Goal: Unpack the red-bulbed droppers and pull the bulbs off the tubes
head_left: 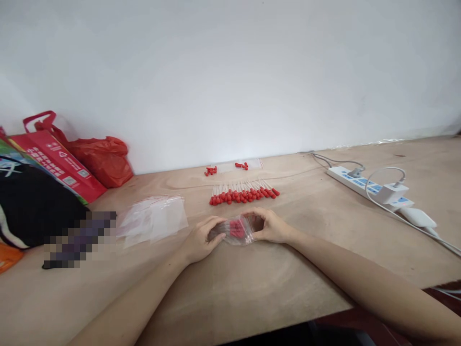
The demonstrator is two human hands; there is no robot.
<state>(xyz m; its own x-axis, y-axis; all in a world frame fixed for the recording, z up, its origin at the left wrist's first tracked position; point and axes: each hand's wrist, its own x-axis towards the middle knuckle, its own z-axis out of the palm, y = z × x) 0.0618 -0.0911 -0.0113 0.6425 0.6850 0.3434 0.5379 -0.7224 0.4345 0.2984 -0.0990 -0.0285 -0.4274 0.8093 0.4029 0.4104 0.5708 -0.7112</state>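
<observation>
Between my hands is a clear zip bag (248, 235) with several red-tipped sticks inside, their red ends bunched toward the right. My left hand (203, 239) closes on the bag's left end, thumb in front and fingers behind. At the other end, my right hand (269, 226) pinches the bag between thumb and fingers. Just beyond the hands lies a row of red-tipped white sticks (245, 194), red ends facing me. A pile of flat, clear zip bags (158, 218) rests left of my left hand.
Farther back, filled clear bags (255, 164) lie near the wall. A white power strip (355, 181) with plugs and cables stands at right. Red bags (104, 158) and a black bag (36, 202) crowd the left, beside a pixelated item (82, 240). The table's front edge runs below my arms.
</observation>
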